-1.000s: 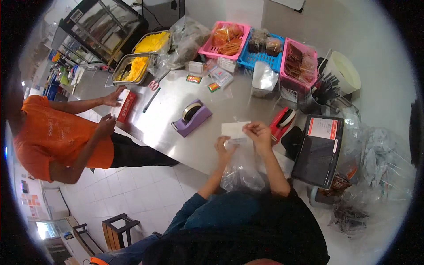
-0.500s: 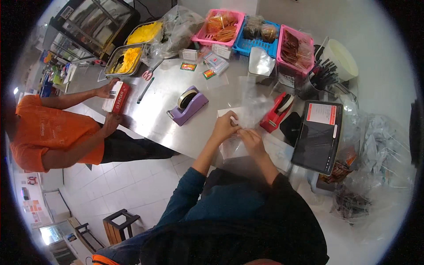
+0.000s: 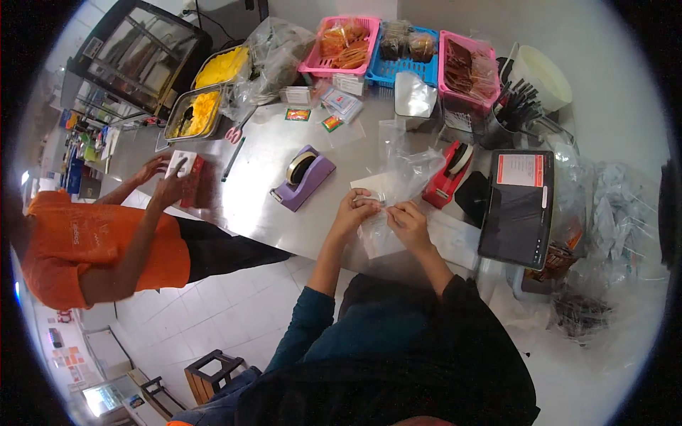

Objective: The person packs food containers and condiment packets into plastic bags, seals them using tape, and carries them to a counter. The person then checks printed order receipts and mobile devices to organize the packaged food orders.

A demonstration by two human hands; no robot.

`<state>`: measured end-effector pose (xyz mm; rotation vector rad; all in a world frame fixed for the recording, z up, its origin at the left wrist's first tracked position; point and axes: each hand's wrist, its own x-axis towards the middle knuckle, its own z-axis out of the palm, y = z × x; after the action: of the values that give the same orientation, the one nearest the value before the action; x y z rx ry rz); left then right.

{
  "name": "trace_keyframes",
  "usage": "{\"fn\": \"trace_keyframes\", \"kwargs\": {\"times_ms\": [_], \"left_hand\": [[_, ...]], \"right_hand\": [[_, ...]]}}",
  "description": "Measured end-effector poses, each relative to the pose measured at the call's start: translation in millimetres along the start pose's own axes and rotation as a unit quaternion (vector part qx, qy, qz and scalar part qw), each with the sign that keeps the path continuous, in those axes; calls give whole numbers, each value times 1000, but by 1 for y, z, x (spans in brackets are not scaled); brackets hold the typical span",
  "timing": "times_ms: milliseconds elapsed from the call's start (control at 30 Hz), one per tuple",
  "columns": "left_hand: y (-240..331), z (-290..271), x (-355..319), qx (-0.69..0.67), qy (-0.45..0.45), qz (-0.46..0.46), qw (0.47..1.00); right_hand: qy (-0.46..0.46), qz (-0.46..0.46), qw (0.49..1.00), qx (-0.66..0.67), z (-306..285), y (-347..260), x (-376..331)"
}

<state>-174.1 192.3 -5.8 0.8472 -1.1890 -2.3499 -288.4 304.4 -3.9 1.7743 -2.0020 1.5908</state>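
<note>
My left hand (image 3: 353,213) and my right hand (image 3: 410,224) meet over the metal table, fingertips pinched on a clear plastic bag (image 3: 412,169). Part of the bag spreads beyond my fingers and a loose end hangs below them. Exactly how the fingers grip it is too small to make out. Beneath lies a white sheet (image 3: 380,243). Just right of the bag stands a red tape dispenser (image 3: 446,177); a purple tape dispenser (image 3: 307,181) sits to the left of my hands.
At the left, a co-worker in orange handles a red and white box (image 3: 190,186). Scissors (image 3: 234,133) and a black pen (image 3: 233,160) lie nearby. Food baskets, such as a blue one (image 3: 383,73), line the back. A tablet (image 3: 517,206) stands to the right.
My hands stay at the bag, and my left fingers have shifted their pinch. The co-worker has set the box upright on the table and moved a hand onto its top.
</note>
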Motion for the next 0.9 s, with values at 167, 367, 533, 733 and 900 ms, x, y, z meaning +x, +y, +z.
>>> {"fn": "trace_keyframes", "kwargs": {"times_ms": [167, 367, 533, 733, 900], "left_hand": [[-1, -1, 0, -23, -4, 0, 1000], [6, 3, -4, 98, -14, 49, 994], [8, -3, -4, 217, -32, 43, 975], [8, 18, -48, 393, -12, 160, 905], [18, 63, -66, 329, -268, 53, 904]], "right_hand": [[-3, 10, 1000, -9, 1, -1, -2], [-11, -6, 1000, -5, -1, 0, -1], [-19, 9, 999, 25, 4, 1, 0], [-6, 133, 990, 45, -3, -6, 3], [38, 220, 972, 74, -30, 6, -10]]}}
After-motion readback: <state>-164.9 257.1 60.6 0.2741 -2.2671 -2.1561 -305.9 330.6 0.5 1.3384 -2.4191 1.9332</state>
